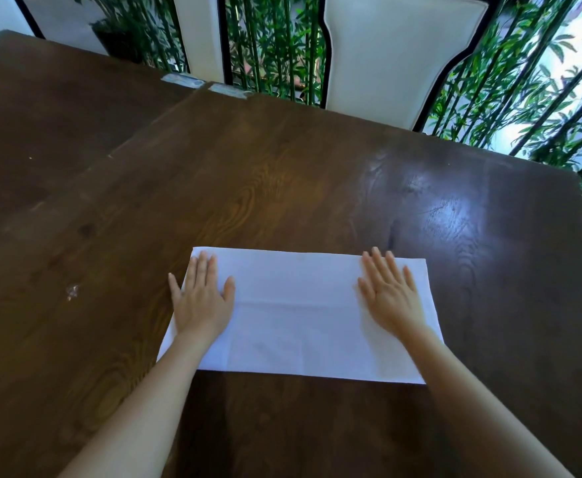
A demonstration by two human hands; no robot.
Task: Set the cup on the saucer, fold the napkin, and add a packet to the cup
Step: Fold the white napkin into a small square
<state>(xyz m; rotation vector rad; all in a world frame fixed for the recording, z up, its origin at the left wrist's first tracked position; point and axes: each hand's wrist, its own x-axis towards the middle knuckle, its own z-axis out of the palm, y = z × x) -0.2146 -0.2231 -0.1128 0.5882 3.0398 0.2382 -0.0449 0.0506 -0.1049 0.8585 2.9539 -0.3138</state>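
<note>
Wooden counter (282,184) carries a white napkin (300,315), lying flat as a long rectangle near the front edge. On its left end the left hand (201,300) presses flat, fingers (210,270) straight and slightly spread, the little finger over the napkin's edge. On the right end the right hand (391,296) lies flat too, fingers straight, holding nothing.

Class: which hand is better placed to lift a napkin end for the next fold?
Probably the left hand: it lies over the left edge of the napkin; the right hand rests further inside.

Napkin (300,315) partly hidden under left hand (201,301), right hand (391,298) (both flat).
</note>
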